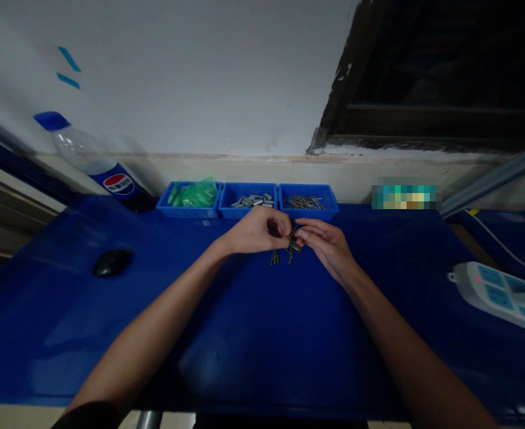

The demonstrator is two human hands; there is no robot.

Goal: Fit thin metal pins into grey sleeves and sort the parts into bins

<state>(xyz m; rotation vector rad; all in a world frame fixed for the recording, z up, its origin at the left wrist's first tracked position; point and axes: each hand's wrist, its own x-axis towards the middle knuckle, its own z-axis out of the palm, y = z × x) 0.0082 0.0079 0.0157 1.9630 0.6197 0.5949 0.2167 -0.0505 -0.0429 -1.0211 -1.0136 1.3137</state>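
Note:
My left hand (258, 230) is curled, thumb and forefinger pinching at a dark, thin metal pin (295, 229). Meeting it from the other side, my right hand (329, 243) has its fingertips closed on the same spot. How many pins are between the fingers I cannot tell. Several loose metal pins (275, 257) with thicker ends lie on the blue table just below the fingertips. Behind my hands, a blue bin (309, 212) holds more such pins. Beside it, the middle blue bin (226, 211) holds short silvery metal pieces.
A left blue bin (186, 212) contains green plastic bags (195, 193). Further left stand a Pepsi bottle (96, 164) and a black mouse (111, 263). On the right lie a white power strip (503, 292) and a blurred-out package (406, 196) by the wall. The blue table (262, 345) spans underneath.

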